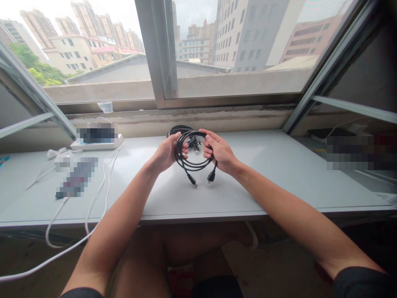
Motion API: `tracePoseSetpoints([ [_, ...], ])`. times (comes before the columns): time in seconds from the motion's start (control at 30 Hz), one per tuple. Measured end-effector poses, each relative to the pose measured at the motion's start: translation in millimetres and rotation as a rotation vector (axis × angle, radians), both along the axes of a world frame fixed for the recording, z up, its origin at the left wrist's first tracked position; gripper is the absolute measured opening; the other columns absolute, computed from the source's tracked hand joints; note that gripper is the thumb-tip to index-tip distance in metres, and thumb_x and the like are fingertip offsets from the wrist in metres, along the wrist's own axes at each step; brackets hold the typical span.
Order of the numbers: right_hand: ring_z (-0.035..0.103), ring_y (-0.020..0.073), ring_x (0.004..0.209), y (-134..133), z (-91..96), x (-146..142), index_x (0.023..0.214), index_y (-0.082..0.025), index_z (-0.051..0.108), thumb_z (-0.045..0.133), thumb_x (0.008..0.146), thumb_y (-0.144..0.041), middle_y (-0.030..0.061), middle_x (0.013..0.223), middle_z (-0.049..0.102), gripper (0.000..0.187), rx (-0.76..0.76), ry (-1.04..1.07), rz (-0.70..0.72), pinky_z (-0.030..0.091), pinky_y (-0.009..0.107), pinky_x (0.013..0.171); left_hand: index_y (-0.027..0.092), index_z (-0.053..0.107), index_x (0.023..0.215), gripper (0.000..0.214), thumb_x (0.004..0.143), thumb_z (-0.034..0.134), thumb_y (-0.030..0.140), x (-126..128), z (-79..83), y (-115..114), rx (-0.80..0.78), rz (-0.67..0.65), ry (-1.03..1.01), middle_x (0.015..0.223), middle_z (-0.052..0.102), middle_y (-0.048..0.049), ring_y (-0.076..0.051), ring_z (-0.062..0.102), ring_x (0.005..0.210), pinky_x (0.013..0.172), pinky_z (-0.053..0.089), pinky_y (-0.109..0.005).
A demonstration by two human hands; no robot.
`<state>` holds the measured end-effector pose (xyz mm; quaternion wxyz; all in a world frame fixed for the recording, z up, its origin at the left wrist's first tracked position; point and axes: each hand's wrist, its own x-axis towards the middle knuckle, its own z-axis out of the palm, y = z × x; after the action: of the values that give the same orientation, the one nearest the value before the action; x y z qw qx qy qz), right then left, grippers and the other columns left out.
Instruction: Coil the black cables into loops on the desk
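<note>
A coiled black cable [192, 164] hangs in loops between both hands above the white table [279, 174]. My left hand [167, 152] grips the left side of the coil with curled fingers. On the right side, my right hand [219, 151] is wrapped around the loops. Two black plugs dangle below the coil, near the tabletop. Another black cable bundle [182, 130] lies on the table just behind the hands.
A white power strip [96, 143] sits at the back left, with white cords [102, 186] trailing over the table's front edge. A blurred dark object [76, 178] lies at left. The window frame [158, 54] rises behind the table. More blurred items [359, 152] sit at right.
</note>
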<state>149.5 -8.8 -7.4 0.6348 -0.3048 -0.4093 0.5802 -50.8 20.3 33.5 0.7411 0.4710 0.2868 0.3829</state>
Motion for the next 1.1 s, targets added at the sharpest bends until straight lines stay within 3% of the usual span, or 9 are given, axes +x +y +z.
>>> tracePoseSetpoints([
  [0.13, 0.029, 0.0054, 0.048, 6.4, 5.6, 17.7, 0.116, -0.025, 0.068, 0.068, 0.092, -0.025, -0.0069, 0.069, 0.042, 0.024, -0.004, 0.122, -0.115, 0.028, 0.015, 0.04, 0.009, 0.072, 0.12, 0.036, 0.094, 0.068, 0.032, -1.2, -8.0, -0.5, 0.059, -0.118, -0.027, 0.1, 0.077, -0.0132, -0.022, 0.074, 0.093, 0.088, 0.058, -0.034],
  [0.23, 0.03, 0.0052, 0.047, 6.8, 7.3, 23.7, 0.12, -0.027, 0.069, 0.066, 0.093, -0.026, -0.0066, 0.07, 0.045, 0.026, -0.003, 0.146, -0.097, 0.03, 0.015, 0.04, 0.012, 0.073, 0.124, 0.035, 0.091, 0.074, 0.023, -2.3, -10.1, -1.2, 0.164, -0.157, -0.08, 0.116, 0.077, -0.0145, -0.021, 0.074, 0.106, 0.099, 0.054, -0.033],
  [0.33, 0.03, 0.0053, 0.047, 3.8, 8.7, 22.2, 0.127, -0.03, 0.067, 0.067, 0.094, -0.031, -0.0075, 0.071, 0.046, 0.033, -0.015, 0.115, -0.049, 0.038, 0.017, 0.043, 0.015, 0.074, 0.123, 0.035, 0.092, 0.078, 0.031, -3.4, -11.4, 0.7, 0.229, -0.158, -0.081, 0.112, 0.078, -0.0125, -0.019, 0.075, 0.101, 0.095, 0.057, -0.031],
  [0.5, 0.029, 0.0061, 0.045, 0.0, 11.4, 20.7, 0.133, -0.031, 0.066, 0.069, 0.095, -0.042, -0.009, 0.069, 0.045, 0.04, -0.054, 0.058, -0.008, 0.046, 0.02, 0.046, 0.022, 0.071, 0.129, 0.044, 0.09, 0.08, 0.041, -5.5, -15.9, 5.8, 0.202, -0.147, -0.009, 0.094, 0.076, -0.005, -0.014, 0.074, 0.082, 0.083, 0.062, -0.03],
  [0.63, 0.024, 0.0059, 0.044, 0.4, 12.0, 22.2, 0.135, -0.029, 0.065, 0.072, 0.092, -0.037, -0.0111, 0.063, 0.038, 0.044, -0.064, 0.034, -0.052, 0.043, 0.018, 0.043, 0.023, 0.065, 0.14, 0.05, 0.095, 0.072, 0.042, -1.8, -16.7, 3.8, 0.218, -0.092, 0.043, 0.088, 0.071, -0.003, -0.014, 0.071, 0.076, 0.068, 0.062, -0.027],
  [0.8, 0.023, 0.0059, 0.043, 1.9, 7.2, 16.8, 0.132, -0.027, 0.065, 0.07, 0.093, -0.036, -0.0102, 0.063, 0.038, 0.041, 0.007, -0.044, -0.088, 0.033, 0.017, 0.037, 0.018, 0.053, 0.153, 0.062, 0.098, 0.063, 0.044, 11.6, -14.7, -5.1, 0.285, 0.112, 0.108, 0.08, 0.063, -0.0004, -0.015, 0.067, 0.065, 0.047, 0.051, -0.022],
  [0.87, 0.025, 0.0055, 0.043, 2.5, 3.8, 13.4, 0.124, -0.026, 0.066, 0.072, 0.092, -0.043, -0.0093, 0.065, 0.041, 0.037, 0.037, -0.1, -0.099, 0.027, 0.017, 0.035, 0.018, 0.054, 0.152, 0.06, 0.098, 0.062, 0.046, 17.0, -15.4, -8.5, 0.347, 0.173, 0.184, 0.077, 0.06, 0.001, -0.013, 0.065, 0.058, 0.044, 0.045, -0.021],
  [0.97, 0.029, 0.005, 0.044, 2.9, -1.3, 8.8, 0.114, -0.025, 0.063, 0.073, 0.091, -0.051, -0.0073, 0.071, 0.047, 0.036, 0.064, -0.174, -0.122, 0.023, 0.016, 0.034, 0.021, 0.059, 0.144, 0.049, 0.098, 0.063, 0.034, 22.7, -18.5, -11.3, 0.473, 0.248, 0.31, 0.075, 0.056, 0.0035, -0.008, 0.058, 0.05, 0.043, 0.041, -0.018],
  [1.1, 0.033, 0.0055, 0.046, 3.0, -5.5, 3.6, 0.107, -0.025, 0.058, 0.073, 0.09, -0.056, -0.0063, 0.076, 0.049, 0.038, 0.082, -0.231, -0.14, 0.024, 0.016, 0.033, 0.017, 0.065, 0.123, 0.028, 0.098, 0.057, 0.024, 27.2, -22.4, -11.9, 0.537, 0.315, 0.328, 0.077, 0.054, 0.0034, -0.006, 0.049, 0.05, 0.052, 0.049, -0.019],
])
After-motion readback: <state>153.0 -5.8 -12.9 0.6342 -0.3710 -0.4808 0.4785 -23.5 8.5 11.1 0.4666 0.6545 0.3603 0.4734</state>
